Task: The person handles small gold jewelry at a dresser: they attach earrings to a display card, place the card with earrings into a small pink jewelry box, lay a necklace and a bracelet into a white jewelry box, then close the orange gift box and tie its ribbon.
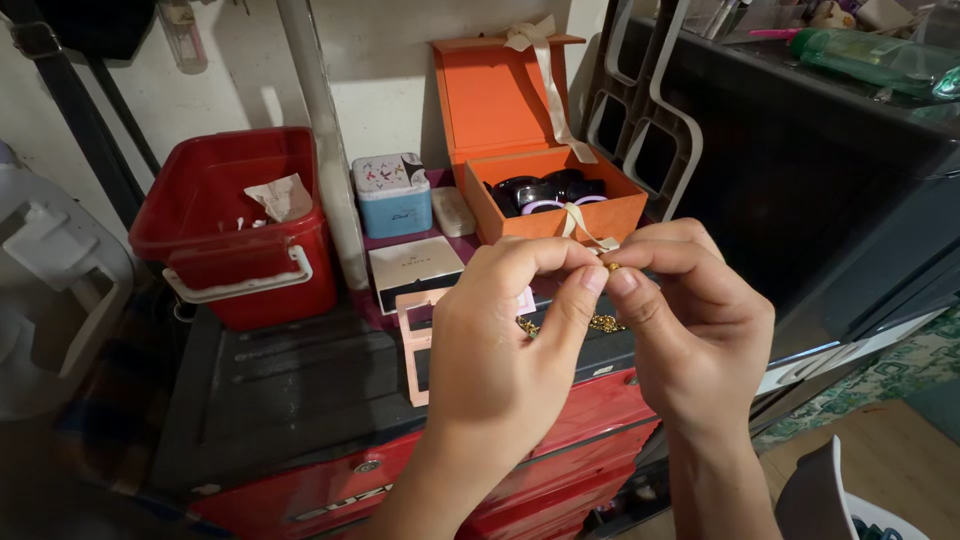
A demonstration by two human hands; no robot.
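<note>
Leftmost, one red bin (215, 225) with a white handle, then one small blue tin (392, 195), one flat white box (415, 265) and one open orange box (553, 195) sit on the red tool chest (330, 490). Centre: left hand (510, 340) and right hand (690, 320), two in all, fingertips pinched together on one gold chain (603, 322). Its upper end is caught in both grips; the rest hangs just below the thumbs.

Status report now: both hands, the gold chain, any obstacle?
Left hand and right hand both pinching thin gold chain at fingertips. Chain hangs between them. Open orange cardboard box behind, not touching.
</note>
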